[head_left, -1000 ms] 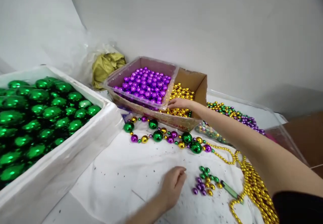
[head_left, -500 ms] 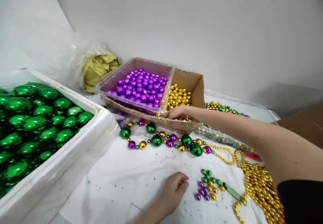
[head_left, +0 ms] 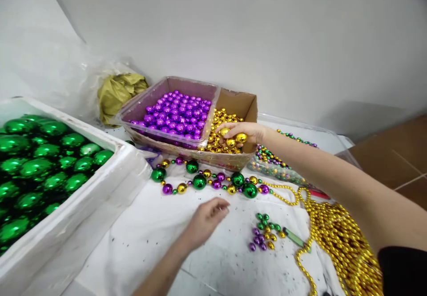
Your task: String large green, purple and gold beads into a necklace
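Observation:
My right hand [head_left: 245, 131] is closed around several large gold beads [head_left: 231, 143], above the cardboard box [head_left: 238, 97] of loose gold beads [head_left: 220, 120]. Over the white cloth [head_left: 140, 229], my left hand [head_left: 207, 220] is curled with thumb and fingertips close together; whatever they might hold cannot be made out. Beyond it lies a necklace strand [head_left: 200, 182] of green, gold and purple beads, joined at its right end to a thin gold bead chain [head_left: 283, 191]. Small loose green beads [head_left: 263, 218], purple beads [head_left: 256, 239] and gold beads [head_left: 271, 237] rest to the right of my left hand.
Purple beads [head_left: 176, 114] fill a clear plastic tub [head_left: 140, 100] on the cardboard box. At left stands a white foam box [head_left: 110, 180] of large green beads [head_left: 43, 167]. A green cutter-like tool [head_left: 295, 237] lies near heaped gold chains [head_left: 343, 238]. Mixed small beads [head_left: 270, 158] sit behind my right arm.
My right hand has risen out of the gold beads with several in its grasp. My left hand has moved forward, toward the necklace. The view has shifted slightly right.

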`<action>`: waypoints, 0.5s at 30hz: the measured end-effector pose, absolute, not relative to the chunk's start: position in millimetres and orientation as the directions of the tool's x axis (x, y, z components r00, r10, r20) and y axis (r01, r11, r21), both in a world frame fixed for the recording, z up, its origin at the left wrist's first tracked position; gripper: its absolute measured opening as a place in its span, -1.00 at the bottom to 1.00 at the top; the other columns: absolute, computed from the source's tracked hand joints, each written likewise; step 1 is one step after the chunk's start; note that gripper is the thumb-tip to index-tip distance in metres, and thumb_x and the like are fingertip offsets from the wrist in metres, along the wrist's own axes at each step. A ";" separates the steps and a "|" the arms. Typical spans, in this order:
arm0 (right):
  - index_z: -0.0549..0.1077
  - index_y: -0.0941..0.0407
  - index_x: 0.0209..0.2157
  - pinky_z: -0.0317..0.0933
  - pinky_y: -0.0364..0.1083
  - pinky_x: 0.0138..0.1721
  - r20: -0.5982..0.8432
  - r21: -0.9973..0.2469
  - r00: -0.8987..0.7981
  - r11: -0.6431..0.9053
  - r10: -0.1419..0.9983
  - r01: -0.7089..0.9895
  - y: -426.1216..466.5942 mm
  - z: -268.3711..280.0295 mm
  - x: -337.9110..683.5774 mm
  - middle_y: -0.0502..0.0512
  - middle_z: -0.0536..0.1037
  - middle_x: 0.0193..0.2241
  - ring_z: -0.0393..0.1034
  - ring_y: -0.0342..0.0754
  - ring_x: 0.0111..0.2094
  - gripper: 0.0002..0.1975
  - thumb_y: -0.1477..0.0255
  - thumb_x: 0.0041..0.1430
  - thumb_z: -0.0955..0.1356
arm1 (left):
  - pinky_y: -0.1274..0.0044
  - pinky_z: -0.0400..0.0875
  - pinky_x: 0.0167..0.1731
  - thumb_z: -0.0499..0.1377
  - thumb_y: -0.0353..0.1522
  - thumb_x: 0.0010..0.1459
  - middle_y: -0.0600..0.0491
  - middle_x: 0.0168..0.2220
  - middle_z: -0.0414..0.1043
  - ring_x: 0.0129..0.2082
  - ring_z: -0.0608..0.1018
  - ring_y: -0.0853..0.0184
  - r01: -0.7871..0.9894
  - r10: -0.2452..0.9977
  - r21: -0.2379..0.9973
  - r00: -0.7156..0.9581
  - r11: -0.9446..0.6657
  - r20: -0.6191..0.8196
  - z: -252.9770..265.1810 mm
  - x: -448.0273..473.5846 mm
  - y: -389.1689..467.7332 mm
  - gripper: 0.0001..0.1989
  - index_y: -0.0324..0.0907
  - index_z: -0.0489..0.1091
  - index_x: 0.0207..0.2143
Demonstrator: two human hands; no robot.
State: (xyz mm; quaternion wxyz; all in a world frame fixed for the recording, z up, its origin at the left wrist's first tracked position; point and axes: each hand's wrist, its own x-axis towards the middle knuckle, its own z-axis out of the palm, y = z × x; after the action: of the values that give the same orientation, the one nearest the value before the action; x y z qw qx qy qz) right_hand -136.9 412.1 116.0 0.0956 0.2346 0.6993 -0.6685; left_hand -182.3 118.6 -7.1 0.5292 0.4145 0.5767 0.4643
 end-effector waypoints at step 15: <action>0.47 -0.05 -0.12 0.35 0.08 -0.16 -0.533 -0.845 -0.708 -0.329 0.463 0.421 232.8 52.6 97.7 0.09 0.58 -0.29 0.51 0.12 -0.20 -0.60 0.13 0.00 0.45 | 0.45 0.50 -0.27 0.26 -0.32 -0.13 0.11 -0.63 0.46 -0.46 0.54 0.28 0.570 0.999 0.822 -0.022 -0.019 0.038 42.4 -241.9 355.2 -0.94 -0.09 0.48 -0.60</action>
State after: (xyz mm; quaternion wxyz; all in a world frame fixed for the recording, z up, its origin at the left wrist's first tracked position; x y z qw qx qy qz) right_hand 97.7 232.8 52.6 -0.0147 0.3816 0.5792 -0.7202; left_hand -241.9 355.2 42.4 0.3123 0.6255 0.6269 0.3437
